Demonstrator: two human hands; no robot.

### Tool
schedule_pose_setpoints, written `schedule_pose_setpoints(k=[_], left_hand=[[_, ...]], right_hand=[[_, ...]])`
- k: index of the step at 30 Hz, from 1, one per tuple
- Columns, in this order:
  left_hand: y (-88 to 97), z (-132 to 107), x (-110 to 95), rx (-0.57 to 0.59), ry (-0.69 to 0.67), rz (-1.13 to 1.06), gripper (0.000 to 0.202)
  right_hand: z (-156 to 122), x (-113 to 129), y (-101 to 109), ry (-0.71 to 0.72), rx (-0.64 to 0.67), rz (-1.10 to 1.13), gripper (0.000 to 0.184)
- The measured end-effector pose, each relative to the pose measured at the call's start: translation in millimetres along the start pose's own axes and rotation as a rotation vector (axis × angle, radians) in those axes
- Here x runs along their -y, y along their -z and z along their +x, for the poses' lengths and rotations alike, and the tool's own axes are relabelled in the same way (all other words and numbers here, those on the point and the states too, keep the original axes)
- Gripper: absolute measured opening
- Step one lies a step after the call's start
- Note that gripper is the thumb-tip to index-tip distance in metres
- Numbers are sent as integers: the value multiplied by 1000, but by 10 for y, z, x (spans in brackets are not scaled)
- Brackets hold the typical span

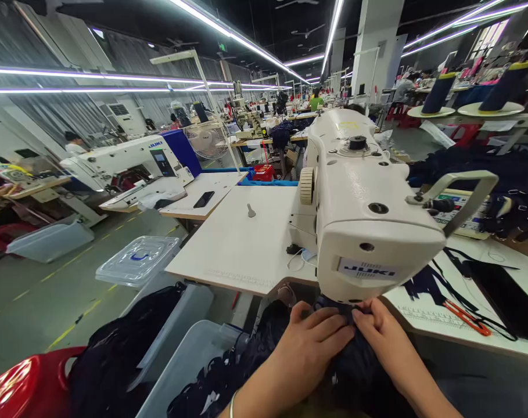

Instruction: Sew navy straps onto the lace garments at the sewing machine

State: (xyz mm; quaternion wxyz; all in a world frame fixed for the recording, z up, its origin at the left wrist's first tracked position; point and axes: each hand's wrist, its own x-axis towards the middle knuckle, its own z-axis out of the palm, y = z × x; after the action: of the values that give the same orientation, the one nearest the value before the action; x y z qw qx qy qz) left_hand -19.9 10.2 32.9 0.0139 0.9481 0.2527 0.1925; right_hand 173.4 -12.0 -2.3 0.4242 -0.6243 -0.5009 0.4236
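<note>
A white JUKI sewing machine [368, 215] stands in front of me, its head hiding the needle area. Under that head is a bunched dark navy garment [355, 371], which hangs down from the machine toward me. My left hand [313, 342] is closed on the fabric from the left, fingers together and partly curled. On the other side, my right hand [383, 331] pinches the fabric edge between thumb and fingers, just below the machine head. The fingertips of both hands are close together. What lies under the fingers cannot be made out.
On the right tabletop lie orange-handled thread snips [466, 318], dark straps and a black phone-like slab [507, 296]. The left tabletop [241, 244] bears a small metal piece [251, 211]. Plastic bins [189, 354] with dark garments and a red stool [20, 383] stand lower left.
</note>
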Motion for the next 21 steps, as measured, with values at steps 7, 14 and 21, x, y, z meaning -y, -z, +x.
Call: schedule_pose_setpoints(k=[7,14,21], left_hand=[[-121,-11,-63,-35,129,155,31],[-164,38,-143,-93,199,275,32],[-109,108,-197,-88,204,348,31]], right_hand=[[213,2,123,32,-12,-89,22],[329,-3,166,124,-109,-497,29],[387,-3,192,303,-110,-601,31]])
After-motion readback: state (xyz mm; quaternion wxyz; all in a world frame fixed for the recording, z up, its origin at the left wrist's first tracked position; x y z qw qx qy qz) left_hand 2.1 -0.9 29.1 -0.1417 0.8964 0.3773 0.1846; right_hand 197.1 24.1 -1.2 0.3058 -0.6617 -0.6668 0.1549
